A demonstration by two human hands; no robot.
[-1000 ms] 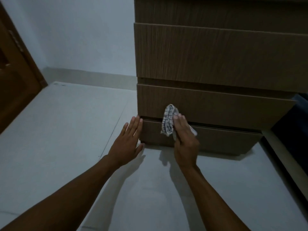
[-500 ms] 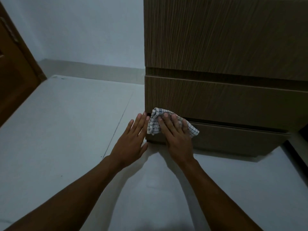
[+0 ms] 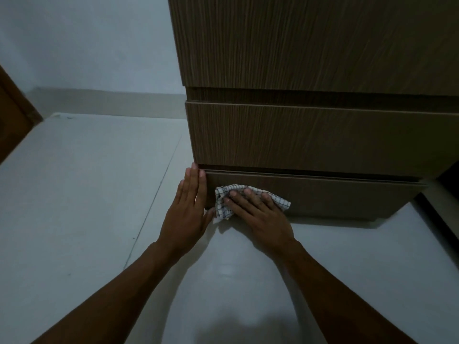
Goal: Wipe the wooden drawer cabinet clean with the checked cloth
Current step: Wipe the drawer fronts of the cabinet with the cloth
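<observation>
While my right hand (image 3: 258,214) is pressing the checked cloth (image 3: 224,204) flat against the bottom drawer front (image 3: 323,194) of the wooden cabinet (image 3: 298,58) — fingers spread over it, centre of frame — my left hand (image 3: 188,209) is lying flat with fingers together and extended, bracing the cabinet's lower left corner above the pale floor (image 3: 74,194).

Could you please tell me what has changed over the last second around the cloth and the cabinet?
The right hand slid the checked cloth down from the drawer gap onto the bottom panel, spreading flat over it near the left corner. The left hand shifted slightly, fingers now along the cabinet's left edge. Drawers stayed shut; the cloth stayed under the right hand.
</observation>
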